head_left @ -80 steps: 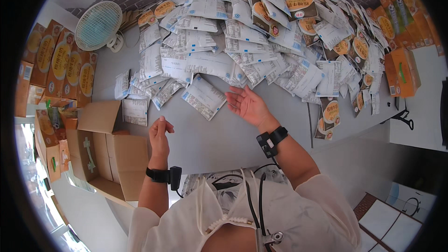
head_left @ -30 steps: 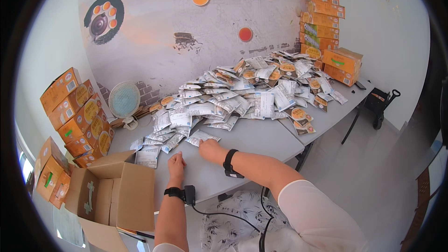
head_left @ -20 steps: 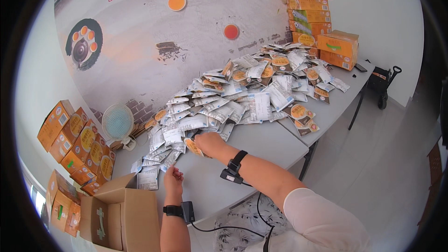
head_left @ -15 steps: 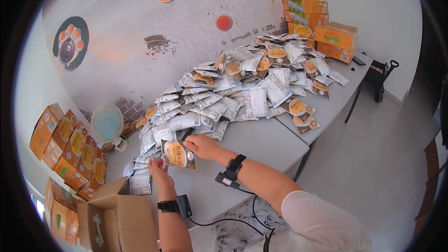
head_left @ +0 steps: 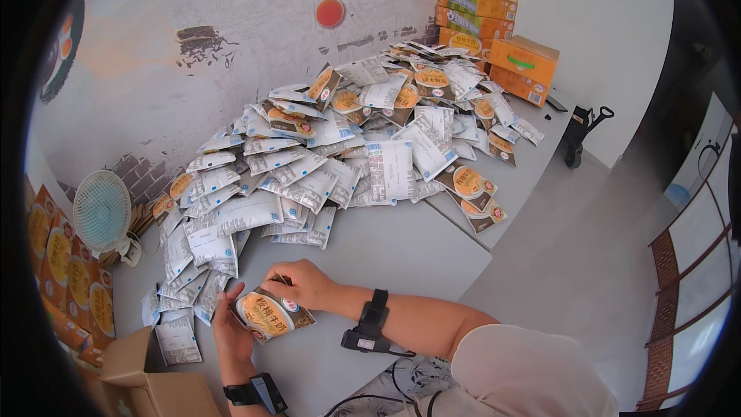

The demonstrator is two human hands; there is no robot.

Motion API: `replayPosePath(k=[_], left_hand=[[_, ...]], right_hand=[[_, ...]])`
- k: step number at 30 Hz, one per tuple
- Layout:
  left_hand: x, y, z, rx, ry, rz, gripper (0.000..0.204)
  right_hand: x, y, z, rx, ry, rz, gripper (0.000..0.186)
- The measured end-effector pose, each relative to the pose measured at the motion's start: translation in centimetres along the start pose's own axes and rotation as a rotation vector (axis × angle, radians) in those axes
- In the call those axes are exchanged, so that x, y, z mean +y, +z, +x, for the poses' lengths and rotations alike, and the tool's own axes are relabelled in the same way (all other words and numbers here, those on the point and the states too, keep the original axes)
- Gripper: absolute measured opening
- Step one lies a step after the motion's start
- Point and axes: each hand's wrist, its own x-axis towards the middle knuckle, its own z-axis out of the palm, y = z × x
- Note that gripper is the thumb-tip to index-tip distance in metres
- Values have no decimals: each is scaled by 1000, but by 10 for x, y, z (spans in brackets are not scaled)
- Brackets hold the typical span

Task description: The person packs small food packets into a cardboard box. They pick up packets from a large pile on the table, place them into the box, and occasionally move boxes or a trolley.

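Observation:
A brown-and-orange flat packet (head_left: 270,315) with a bowl picture is between my hands, over the near part of the table. My right hand (head_left: 309,286) pinches its top edge, fingers curled. Along its left edge my left hand (head_left: 233,330) grips the packet, the thumb side showing and the other fingers partly hidden. Behind my hands spreads a large heap of similar packets (head_left: 309,185), mostly with grey-white backs up. A few show their brown-and-orange fronts. Both wrists wear black straps with small boxes and cables.
An open cardboard box (head_left: 174,394) stands at the lower left. Orange cartons (head_left: 58,262) line the left side beside a small fan (head_left: 103,212). More orange cartons (head_left: 478,4) are stacked at the back right. A black trolley (head_left: 579,135) stands past the grey table (head_left: 432,262).
The view has swung to the right, so the scene sits further left. The packet stays in my hands, now tilted with its right side higher.

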Motion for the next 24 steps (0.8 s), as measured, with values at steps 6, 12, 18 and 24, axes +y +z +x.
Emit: replayPosePath(k=[6, 12, 18, 24], left_hand=[[-12, 4, 6, -68, -111, -62, 43], [-14, -3, 7, -28, -1, -39, 43], [-19, -12, 12, -18, 82, -13, 43], [-17, -7, 11, -25, 60, -81, 47]], right_hand=[[26, -3, 8, 110, 86, 107, 20], [25, -1, 8, 131, 180, 269, 26], [36, 2, 9, 28, 364, 509, 33], [42, 1, 10, -25, 330, 621, 39]])
